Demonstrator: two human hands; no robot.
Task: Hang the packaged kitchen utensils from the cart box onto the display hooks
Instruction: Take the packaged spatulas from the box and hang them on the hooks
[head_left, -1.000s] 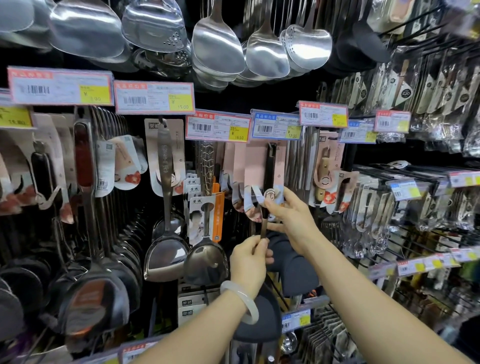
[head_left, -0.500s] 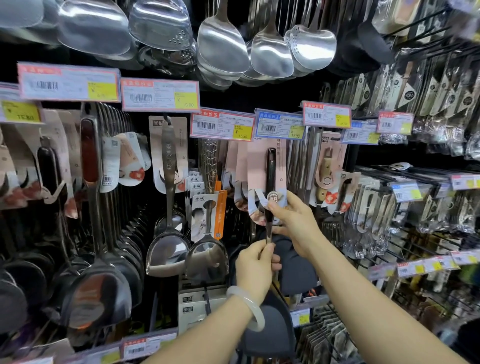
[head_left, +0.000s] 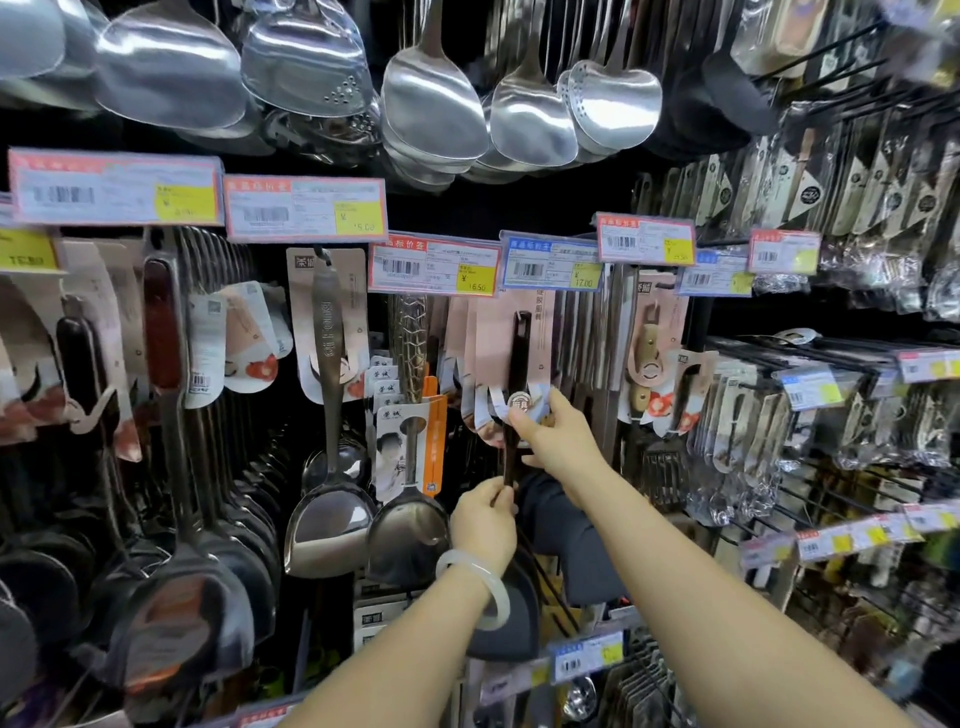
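Fingers of left hand closed around dark handle of packaged spatula, right hand pinching its pink card low down — card up under blue price tag, among hanging utensils.

Yellow patch of price tag above steel spatula: "15.00"; price tag right of it: "16.50"; blue-edged price tag above pink card: "17.00"; all three carry barcodes; small print on them too blurred; other tags, cards unreadable
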